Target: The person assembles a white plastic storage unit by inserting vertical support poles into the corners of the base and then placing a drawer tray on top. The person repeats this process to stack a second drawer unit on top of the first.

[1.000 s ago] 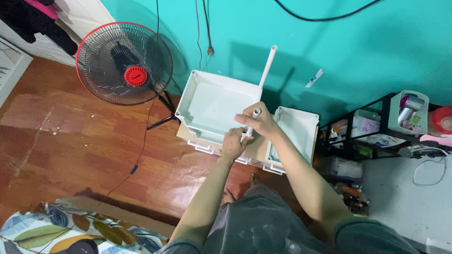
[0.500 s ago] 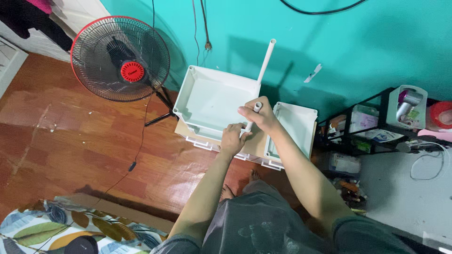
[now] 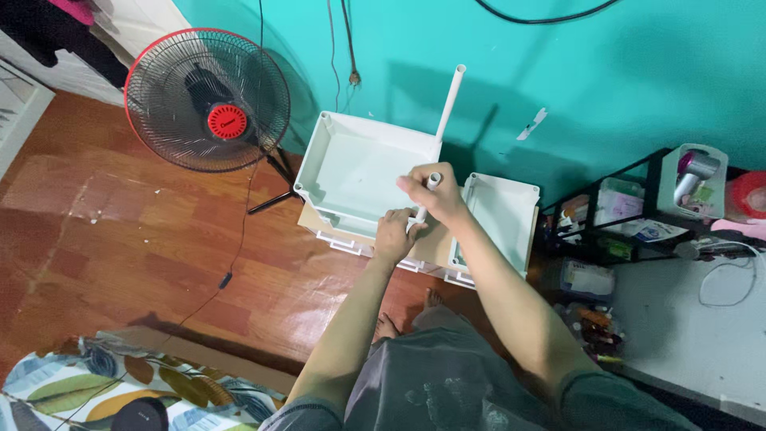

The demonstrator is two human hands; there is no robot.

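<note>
Right hand (image 3: 435, 195) closed around a short white tube (image 3: 427, 195) standing at the front corner of the larger white tray (image 3: 351, 172), left hand (image 3: 392, 238) gripping that tray's front edge; a tilted tube could jam or slip its socket.
</note>
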